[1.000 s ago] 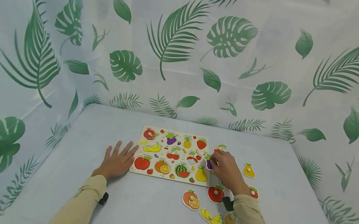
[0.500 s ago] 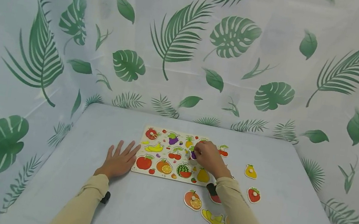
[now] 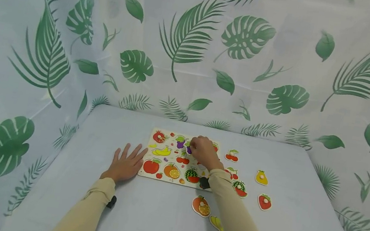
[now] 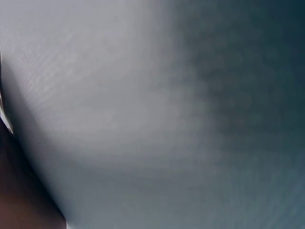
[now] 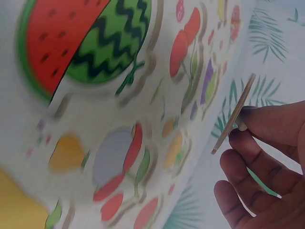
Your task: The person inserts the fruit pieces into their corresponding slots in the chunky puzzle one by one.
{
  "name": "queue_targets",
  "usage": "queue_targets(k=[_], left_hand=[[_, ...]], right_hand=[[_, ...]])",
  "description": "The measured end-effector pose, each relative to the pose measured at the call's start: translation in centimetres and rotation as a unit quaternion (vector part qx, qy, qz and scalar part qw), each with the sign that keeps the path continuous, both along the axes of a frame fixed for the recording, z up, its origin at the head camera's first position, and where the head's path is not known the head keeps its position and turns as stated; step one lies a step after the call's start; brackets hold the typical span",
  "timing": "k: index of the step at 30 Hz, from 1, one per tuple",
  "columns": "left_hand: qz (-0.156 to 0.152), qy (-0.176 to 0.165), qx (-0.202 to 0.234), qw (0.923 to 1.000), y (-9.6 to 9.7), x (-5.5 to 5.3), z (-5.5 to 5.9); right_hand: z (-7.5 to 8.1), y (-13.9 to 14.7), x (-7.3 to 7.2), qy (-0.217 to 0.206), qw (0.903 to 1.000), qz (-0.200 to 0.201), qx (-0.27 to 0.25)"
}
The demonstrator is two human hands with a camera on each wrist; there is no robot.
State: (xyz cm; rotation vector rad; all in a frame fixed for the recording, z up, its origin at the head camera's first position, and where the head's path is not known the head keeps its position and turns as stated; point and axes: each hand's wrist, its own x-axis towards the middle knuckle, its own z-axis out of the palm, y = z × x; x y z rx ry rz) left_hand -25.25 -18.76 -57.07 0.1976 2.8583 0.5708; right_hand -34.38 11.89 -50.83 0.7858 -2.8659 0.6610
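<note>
While R hand [image 3: 203, 149] hangs over the board [image 3: 169, 180], L hand [image 3: 124, 166]: palm-down on the table [image 3: 156, 218], fingers straight & spread wide, nearest tips at the board's L edge.
R hand fingers: thumb & index narrow, pinching the grape piece [image 3: 189, 149] by its pale knob; other fingers loosely curled.
Grape piece: up over the board's far half, just R of the printed grapes; R wrist view has it edge-on, apart from the board.
Board: flat on table, fruit pics incl. bananas, apple, orange & watermelon; R end partly hidden by R hand & R sleeve [image 3: 238, 217].
Loose pcs, R side: cherry piece [image 3: 231, 156] nr the far R corner; pear piece [image 3: 262, 177] & strawberry piece [image 3: 264, 202] farther out; watermelon piece [image 3: 239, 188] just beside R sleeve, w/ a partly covered red piece [image 3: 235, 176] just beyond.
Loose pcs, near side: orange piece [image 3: 201, 206] in front of the board; banana piece [image 3: 216, 224] next to it, partly hidden by R sleeve.
Backdrop: white cloth [image 3: 188, 92] w/ green leaf print, back & sides.
L wrist view: mostly grey blur, can't tell details.
</note>
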Motion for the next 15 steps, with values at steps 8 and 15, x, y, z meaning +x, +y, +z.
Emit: queue_targets(k=[8, 15], left_hand=[[-0.001, -0.003, 0.007, 1.0000, 0.0, -0.2, 0.2], [0.005, -0.011, 0.000, 0.9999, 0.0, -0.2, 0.1]], right_hand=[[-0.7, -2.3, -1.4, -0.017, 0.9995, -0.020, 0.015], [-2.1, -3.6, -2.5, -0.025, 0.9988, -0.028, 0.032]])
